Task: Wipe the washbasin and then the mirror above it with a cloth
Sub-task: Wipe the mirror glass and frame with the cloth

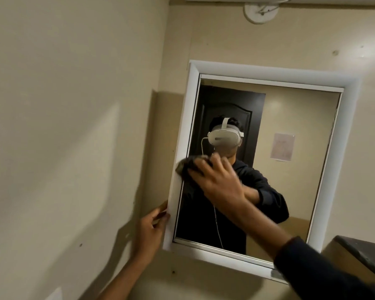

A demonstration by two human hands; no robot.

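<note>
Currently on the mirror step; washbasin not in view. Right hand [217,178] lies nearly flat, fingers spread over a dark cloth [189,164], pressing it on the mirror [279,148] glass at the left edge, about mid-height, cloth overlapping the white frame [268,77]. Motion blur on hand and cloth. Left hand [151,229] curled round the frame's lower-left side, seemingly steadying it. To do this well, probably: keep the palm flat for even pressure, run overlapping strokes edge to edge, work into the corners by the frame, and keep the left hand bracing so the mirror doesn't shift on the wall [74,126].
</note>
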